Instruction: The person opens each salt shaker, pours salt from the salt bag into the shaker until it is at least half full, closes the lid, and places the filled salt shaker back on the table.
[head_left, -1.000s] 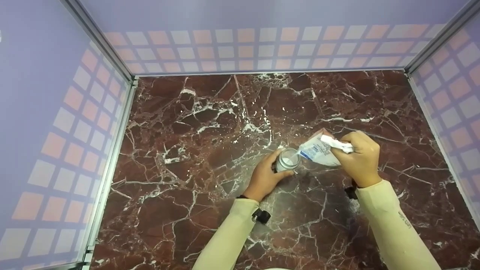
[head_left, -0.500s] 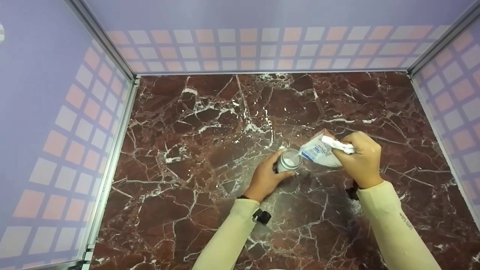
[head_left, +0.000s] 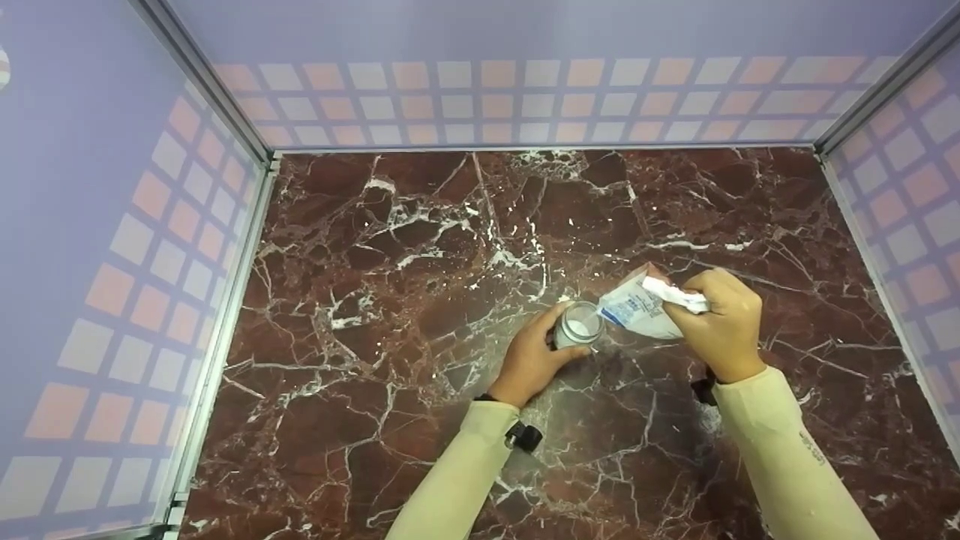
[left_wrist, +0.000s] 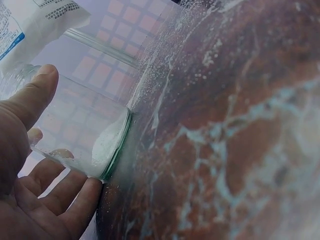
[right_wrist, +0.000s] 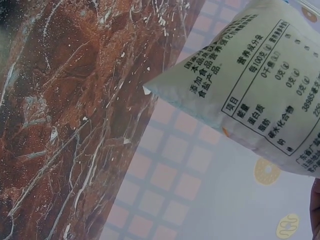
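Note:
My left hand grips a clear glass jar from its left side, thumb on the near side. In the left wrist view the jar stands on the tabletop, with white salt at its bottom. My right hand pinches the bunched white top of a salt bag, tilted so that one corner meets the jar's rim. Chinese print covers the bag in the right wrist view, where only a sliver of the right hand shows. Whether grains are falling, I cannot tell.
White specks lie on the red-brown marbled tabletop beyond the jar, though some blend with its veins. Lilac panels with pink and white squares enclose the table at the back, left and right.
Both hands, the jar and the salt bag keep nearly the same places. Only a slight shift of the head view shows.

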